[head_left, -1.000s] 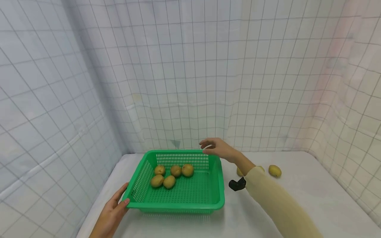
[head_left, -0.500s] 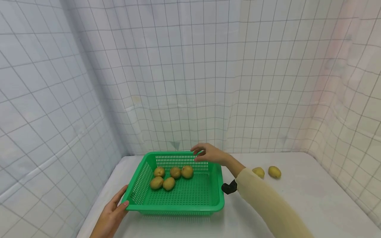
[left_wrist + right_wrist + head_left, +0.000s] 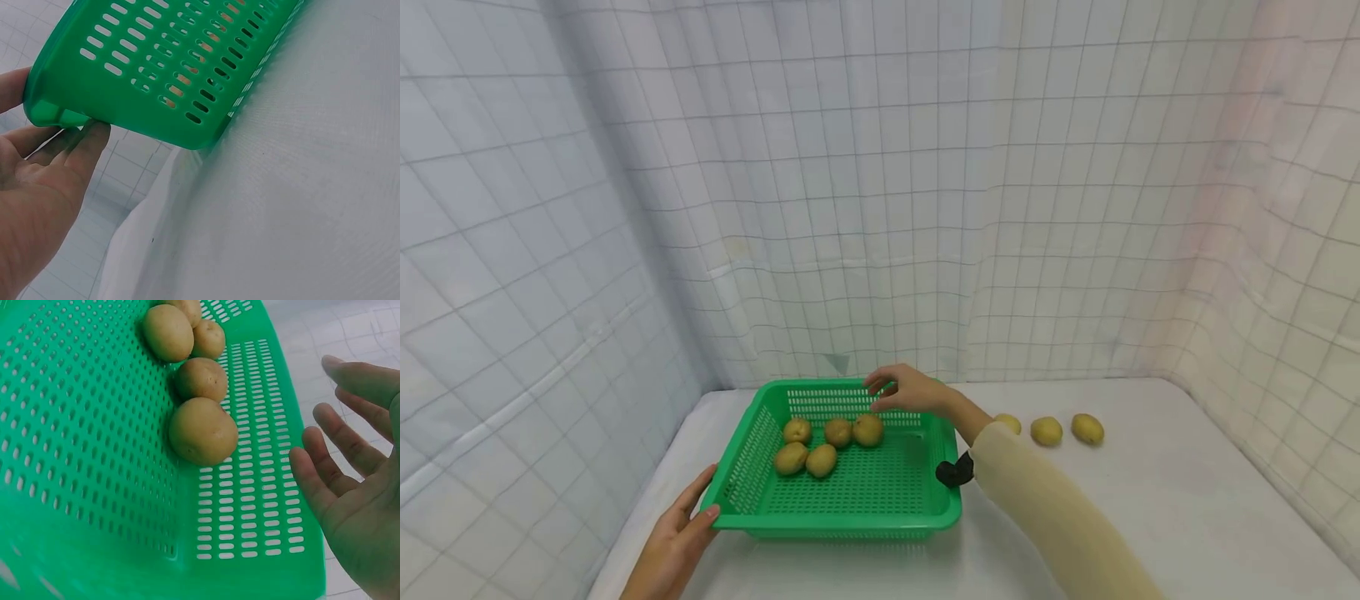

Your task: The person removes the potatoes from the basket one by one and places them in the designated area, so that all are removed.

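While the left grip (image 3: 676, 537) holds the basket (image 3: 842, 522), 5 potatoes (image 3: 822, 460) lie inside.

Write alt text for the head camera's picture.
A left hand grips a green basket holding five potatoes; the empty right hand is near its far rim. Three more potatoes lie on the white surface to the right.

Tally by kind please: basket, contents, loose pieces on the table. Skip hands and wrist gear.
Green rectangular perforated plastic basket: 1
Yellow-brown rounded potatoes in the basket: 5
Yellow oval potato-like pieces on the white table: 3 (one partly hidden by the cream fabric sleeve)
Total: 9
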The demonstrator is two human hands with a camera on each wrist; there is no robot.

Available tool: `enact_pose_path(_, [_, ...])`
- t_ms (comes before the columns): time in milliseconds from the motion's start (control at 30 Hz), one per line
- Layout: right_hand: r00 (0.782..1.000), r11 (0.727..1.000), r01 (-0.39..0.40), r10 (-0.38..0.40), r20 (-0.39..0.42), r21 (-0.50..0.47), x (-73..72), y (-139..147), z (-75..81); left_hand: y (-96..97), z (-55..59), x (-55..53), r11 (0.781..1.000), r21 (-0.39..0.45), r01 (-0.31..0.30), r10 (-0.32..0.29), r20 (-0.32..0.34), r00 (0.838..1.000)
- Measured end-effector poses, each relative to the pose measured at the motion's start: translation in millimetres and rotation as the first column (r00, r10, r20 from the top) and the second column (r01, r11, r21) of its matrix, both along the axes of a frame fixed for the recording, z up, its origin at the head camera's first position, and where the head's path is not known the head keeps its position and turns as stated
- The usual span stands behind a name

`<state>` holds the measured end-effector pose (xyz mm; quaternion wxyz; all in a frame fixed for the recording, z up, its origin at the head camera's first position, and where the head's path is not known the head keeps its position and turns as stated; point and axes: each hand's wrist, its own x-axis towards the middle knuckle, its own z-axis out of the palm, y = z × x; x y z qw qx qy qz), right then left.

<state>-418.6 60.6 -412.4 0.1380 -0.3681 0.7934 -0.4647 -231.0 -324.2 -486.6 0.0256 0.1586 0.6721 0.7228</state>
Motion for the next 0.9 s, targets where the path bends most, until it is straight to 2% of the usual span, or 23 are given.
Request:
enact_pose_path(200, [0.999, 1.0, -0.027, 0.027, 0.025, 0.013, -0.9, -11, -4.6, -2.3, 0.1, 2.6, 1.0, 0.01, 0.002, -0.001, -0.033, 0.999])
enact_pose_path(400, [1.0, 1.0, -0.002, 0.002, 0.008, 0.015, -1.1, -17, -8.2, -1.3, 1.2, 1.0, 1.0, -0.004, -0.013, 0.013, -0.01, 1.0])
enact_pose_path(700, [0.998, 0.998, 0.031, -0.034, 0.05, 0.055, -7.5, -22, -33.6, -1.1, -2.2, 1.0, 1.0, 0.019, 0.018, -0.017, -0.04, 0.999])
enact_pose_path(900, [0.998, 0.993, 0.045, -0.049, 0.035, 0.105, -8.7, -25, -38.2, -1.7, -3.4, -0.1, 1.0, 0.015, 0.005, -0.005, -0.035, 0.999])
